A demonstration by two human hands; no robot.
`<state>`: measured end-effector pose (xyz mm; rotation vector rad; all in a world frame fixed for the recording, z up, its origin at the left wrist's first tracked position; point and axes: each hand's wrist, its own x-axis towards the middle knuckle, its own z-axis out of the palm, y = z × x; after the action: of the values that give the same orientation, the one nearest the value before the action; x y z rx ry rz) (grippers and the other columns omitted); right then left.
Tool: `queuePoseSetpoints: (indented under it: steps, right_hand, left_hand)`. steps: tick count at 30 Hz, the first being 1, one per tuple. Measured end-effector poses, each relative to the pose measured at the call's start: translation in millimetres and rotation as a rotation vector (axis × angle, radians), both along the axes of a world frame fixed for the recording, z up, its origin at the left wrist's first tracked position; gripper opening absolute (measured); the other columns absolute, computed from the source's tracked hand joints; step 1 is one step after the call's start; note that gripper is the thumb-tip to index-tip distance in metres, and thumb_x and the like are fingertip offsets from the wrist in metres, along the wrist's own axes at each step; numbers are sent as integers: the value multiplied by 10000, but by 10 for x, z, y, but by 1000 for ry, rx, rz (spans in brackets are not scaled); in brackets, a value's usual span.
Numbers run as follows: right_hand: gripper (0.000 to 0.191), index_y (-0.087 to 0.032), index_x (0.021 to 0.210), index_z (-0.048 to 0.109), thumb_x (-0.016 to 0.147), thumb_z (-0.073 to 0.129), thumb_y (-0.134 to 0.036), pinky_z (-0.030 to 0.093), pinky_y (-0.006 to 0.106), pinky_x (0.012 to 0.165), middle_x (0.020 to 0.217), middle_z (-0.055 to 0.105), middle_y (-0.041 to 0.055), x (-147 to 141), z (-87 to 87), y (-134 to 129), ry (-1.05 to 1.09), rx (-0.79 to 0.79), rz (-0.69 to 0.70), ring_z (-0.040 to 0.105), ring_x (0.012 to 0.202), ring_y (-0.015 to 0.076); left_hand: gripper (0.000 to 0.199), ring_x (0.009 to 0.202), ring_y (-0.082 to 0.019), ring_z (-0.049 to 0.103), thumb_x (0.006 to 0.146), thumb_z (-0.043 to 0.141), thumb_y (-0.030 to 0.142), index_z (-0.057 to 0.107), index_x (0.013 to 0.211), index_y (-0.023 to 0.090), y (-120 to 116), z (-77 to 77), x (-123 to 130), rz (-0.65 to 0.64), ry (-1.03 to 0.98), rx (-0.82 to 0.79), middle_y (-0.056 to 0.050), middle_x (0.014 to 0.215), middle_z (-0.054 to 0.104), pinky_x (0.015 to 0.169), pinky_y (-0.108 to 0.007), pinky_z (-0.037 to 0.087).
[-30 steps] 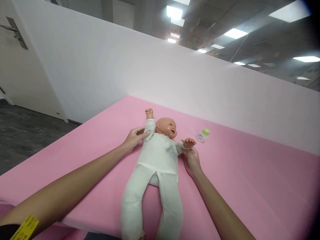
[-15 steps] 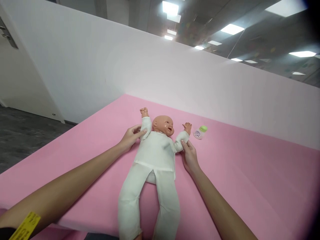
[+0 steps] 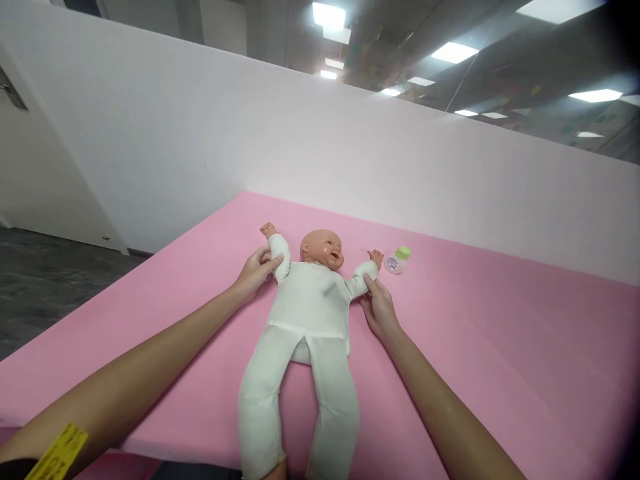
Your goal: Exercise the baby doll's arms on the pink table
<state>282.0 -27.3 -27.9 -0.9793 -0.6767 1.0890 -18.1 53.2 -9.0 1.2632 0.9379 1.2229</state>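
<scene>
A baby doll (image 3: 310,300) with a white cloth body lies on its back on the pink table surface (image 3: 200,373), its head at the far end and its face turned to the right. My left hand (image 3: 256,272) grips the doll's upper arm on the left side, thumb on top of the sleeve. On the other side, my right hand (image 3: 381,308) pinches the doll's other arm near the elbow. Both doll arms are bent outward and up, with the small hands free. A small clear bottle with a green cap (image 3: 399,260) lies just right of the doll's right-side hand.
A white partition wall (image 3: 350,153) runs behind the table. At the far left stand a pale door (image 3: 45,160) and a dark grey floor (image 3: 45,280). A yellow tag (image 3: 60,453) is on my left wrist or forearm.
My left hand has moved the doll's arm outward and lower to the left. My right hand keeps its hold. The whole view has shifted slightly.
</scene>
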Motion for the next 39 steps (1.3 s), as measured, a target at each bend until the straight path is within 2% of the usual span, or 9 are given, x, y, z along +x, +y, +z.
queuePoseSetpoints:
  steps: [7, 11, 14, 17, 21, 26, 33, 37, 39]
  right_hand:
    - [322, -170, 907, 693, 707, 902, -311, 528, 153, 463, 724, 683, -17, 103, 18, 55, 125, -36, 41, 597, 570, 87]
    - [220, -178, 904, 680, 762, 847, -179, 600, 115, 556, 806, 726, -10, 202, 34, 129, 277, -72, -10, 663, 613, 71]
    - [144, -195, 909, 681, 822, 795, -173, 653, 150, 694, 871, 747, 1, 253, 42, 173, 322, -68, -53, 728, 744, 96]
    - [84, -199, 929, 686, 883, 753, -219, 655, 168, 764, 900, 753, 13, 277, 40, 195, 344, -54, -60, 741, 821, 105]
    - [103, -185, 954, 686, 985, 623, -260, 635, 172, 671, 837, 720, 15, 295, 30, 189, 386, -82, -37, 705, 723, 97]
    - [153, -183, 916, 671, 1002, 590, -280, 568, 179, 595, 779, 666, -7, 319, 21, 181, 393, -49, -22, 657, 663, 93]
    - [116, -193, 889, 652, 974, 626, -268, 535, 187, 605, 787, 673, -9, 290, 39, 190, 412, 9, -10, 646, 677, 96]
    - [110, -201, 862, 635, 949, 658, -265, 533, 191, 615, 743, 667, -11, 269, 56, 227, 414, 28, -19, 639, 663, 102]
    - [120, -202, 846, 626, 949, 653, -257, 534, 192, 624, 718, 659, -14, 271, 61, 248, 411, 27, -29, 632, 646, 99]
  left_hand:
    - [534, 564, -151, 611, 695, 884, 445, 566, 1026, 174, 83, 14, -101, 157, 46, -3, 8, 689, 636, 527, -259, 452]
    - [373, 657, -173, 703, 763, 846, 287, 574, 979, 151, 73, 90, -95, 160, -18, -56, -21, 691, 678, 633, -269, 566]
    - [298, 879, -194, 755, 770, 815, 182, 628, 993, 124, 89, 121, -100, 128, -103, -92, -70, 894, 741, 832, -287, 614]
    - [306, 1003, -246, 750, 784, 812, 229, 676, 1025, 99, 132, 129, -153, 57, -94, -106, -138, 1067, 756, 875, -339, 632]
    - [459, 928, -271, 769, 759, 852, 387, 719, 1070, 76, 188, 187, -325, -44, 100, -121, -192, 1092, 761, 879, -381, 637]
    - [495, 885, -276, 772, 768, 835, 473, 760, 1038, 66, 138, 394, -511, -17, 436, -105, -209, 1051, 768, 891, -390, 626]
    - [662, 1034, -314, 740, 792, 775, 599, 681, 1302, 188, -366, 753, -566, -85, 729, 126, -157, 1274, 709, 902, -447, 624]
    - [464, 1197, -305, 672, 882, 708, 530, 680, 1287, 305, -878, 766, -721, -184, 957, 260, -63, 1321, 695, 1046, -462, 567]
    - [496, 1258, -306, 635, 915, 666, 502, 593, 1387, 369, -1179, 705, -774, -288, 1037, 336, -34, 1428, 623, 1040, -466, 576]
